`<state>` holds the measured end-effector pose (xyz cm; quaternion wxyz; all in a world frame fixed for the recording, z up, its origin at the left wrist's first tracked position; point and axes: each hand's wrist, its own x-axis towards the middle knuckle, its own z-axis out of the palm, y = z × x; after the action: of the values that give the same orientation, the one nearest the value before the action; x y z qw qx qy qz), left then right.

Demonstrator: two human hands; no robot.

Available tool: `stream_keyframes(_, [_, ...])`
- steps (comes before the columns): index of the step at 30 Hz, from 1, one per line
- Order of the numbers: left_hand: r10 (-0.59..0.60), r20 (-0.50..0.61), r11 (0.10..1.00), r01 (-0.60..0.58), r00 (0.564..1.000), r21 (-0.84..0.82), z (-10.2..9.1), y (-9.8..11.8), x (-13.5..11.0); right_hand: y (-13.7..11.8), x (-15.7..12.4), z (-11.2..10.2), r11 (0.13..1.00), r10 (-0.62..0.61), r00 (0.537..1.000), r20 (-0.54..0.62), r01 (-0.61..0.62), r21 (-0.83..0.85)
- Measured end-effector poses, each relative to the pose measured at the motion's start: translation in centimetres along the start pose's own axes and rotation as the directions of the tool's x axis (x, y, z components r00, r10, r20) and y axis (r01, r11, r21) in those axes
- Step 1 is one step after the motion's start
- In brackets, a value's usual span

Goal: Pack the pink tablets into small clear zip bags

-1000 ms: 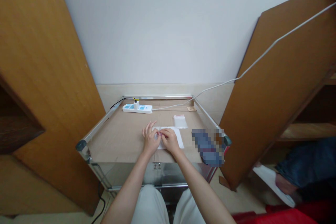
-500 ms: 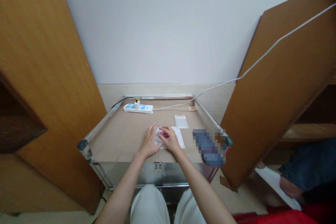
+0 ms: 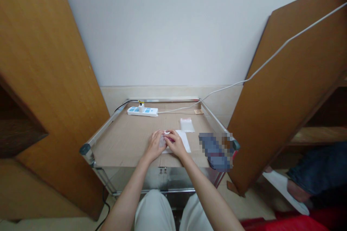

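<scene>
On the cardboard-covered bench (image 3: pixel 121 144), a plastic power strip (image 3: pixel 142 111) lies at the back, and a clear plastic bag (image 3: pixel 187 125) lies just behind a paper sheet (image 3: pixel 183 140) under the left hand (image 3: pixel 155 146) and right hand (image 3: pixel 176 144).

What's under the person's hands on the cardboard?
A white sheet lies under the left hand and right hand, with something small and pink between them; the hands hide what it is.

Left hand (image 3: pixel 155 147), right hand (image 3: pixel 176 144) close together, curled downward, forearms (image 3: pixel 127 202) angled inward
</scene>
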<state>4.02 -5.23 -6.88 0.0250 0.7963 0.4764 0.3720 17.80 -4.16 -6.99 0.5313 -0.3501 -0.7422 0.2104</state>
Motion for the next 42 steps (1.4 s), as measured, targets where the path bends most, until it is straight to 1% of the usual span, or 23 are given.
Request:
stream_keyframes(2, [-0.019,-0.003,1.0,0.019,1.0,-0.02,-0.1,0.1,0.0,0.1,0.1,-0.1,0.999,0.039,0.998,-0.043,-0.037,0.037])
stream_keyframes(4, [-0.04,-0.006,0.999,0.04,0.999,-0.036,-0.1,0.2,0.0,0.3,0.2,-0.2,0.994,0.088,0.988,-0.127,-0.079,0.074])
stream_keyframes(8, [-0.075,-0.004,0.996,0.075,0.997,-0.039,-0.1,0.3,0.0,1.3,0.7,-0.6,0.974,0.197,0.932,-0.304,-0.151,0.17])
stream_keyframes(11, [-0.092,0.01,0.995,0.093,0.996,-0.032,-0.2,0.3,-0.1,2.0,1.3,-1.5,0.947,0.306,0.886,-0.347,-0.245,0.209])
stream_keyframes(12, [-0.097,0.017,0.995,0.097,0.995,-0.03,-0.2,0.2,-0.2,2.1,1.5,-1.9,0.942,0.327,0.88,-0.346,-0.276,0.189])
stream_keyframes(13, [-0.101,0.022,0.994,0.102,0.995,-0.027,-0.3,0.2,-0.2,2.1,1.6,-2.4,0.942,0.334,0.882,-0.331,-0.302,0.147])
stream_keyframes(15, [-0.109,0.031,0.994,0.11,0.994,-0.024,-0.4,0.3,-0.2,2.1,1.7,-3.3,0.939,0.334,0.909,-0.249,-0.343,0.008])
stream_keyframes(17, [-0.12,0.036,0.992,0.121,0.992,-0.027,-0.5,0.3,-0.2,1.9,1.4,-4.2,0.917,0.337,0.931,-0.142,-0.359,-0.172])
stream_keyframes(19, [-0.133,0.042,0.99,0.135,0.99,-0.034,-0.6,0.4,-0.2,1.6,0.7,-4.7,0.876,0.351,0.935,-0.054,-0.348,-0.333])
stream_keyframes(20, [-0.138,0.045,0.99,0.14,0.989,-0.036,-0.6,0.4,-0.2,1.5,0.3,-4.8,0.853,0.368,0.93,-0.019,-0.346,-0.39])
stream_keyframes(22, [-0.142,0.051,0.989,0.144,0.989,-0.041,-0.6,0.4,-0.2,1.2,-0.4,-4.8,0.821,0.385,0.922,0.035,-0.325,-0.47])
stream_keyframes(25, [-0.136,0.053,0.989,0.139,0.989,-0.046,-0.5,0.4,-0.2,0.8,-1.1,-4.5,0.794,0.364,0.93,0.054,-0.279,-0.541])
stream_keyframes(29, [-0.124,0.051,0.991,0.127,0.991,-0.045,-0.5,0.5,-0.2,0.4,-1.4,-4.3,0.777,0.348,0.935,0.074,-0.243,-0.581])
stream_keyframes(32, [-0.125,0.051,0.991,0.127,0.991,-0.048,-0.5,0.5,-0.2,0.1,-1.0,-4.3,0.774,0.365,0.928,0.068,-0.262,-0.576])
stream_keyframes(34, [-0.117,0.051,0.991,0.12,0.992,-0.053,-0.5,0.5,-0.1,-0.3,-0.3,-4.1,0.811,0.34,0.939,0.038,-0.273,-0.518])
stream_keyframes(37, [-0.1,0.049,0.993,0.103,0.994,-0.059,-0.4,0.6,-0.1,-1.0,0.8,-3.2,0.914,0.245,0.97,0.012,-0.226,-0.337])
stream_keyframes(38, [-0.096,0.049,0.993,0.099,0.994,-0.062,-0.4,0.6,0.0,-1.2,1.0,-2.7,0.933,0.221,0.975,-0.003,-0.213,-0.292])
stream_keyframes(42, [-0.088,0.066,0.991,0.095,0.994,-0.098,-0.3,0.7,0.2,-1.5,1.2,-0.7,0.947,0.177,0.984,-0.007,-0.172,-0.272])
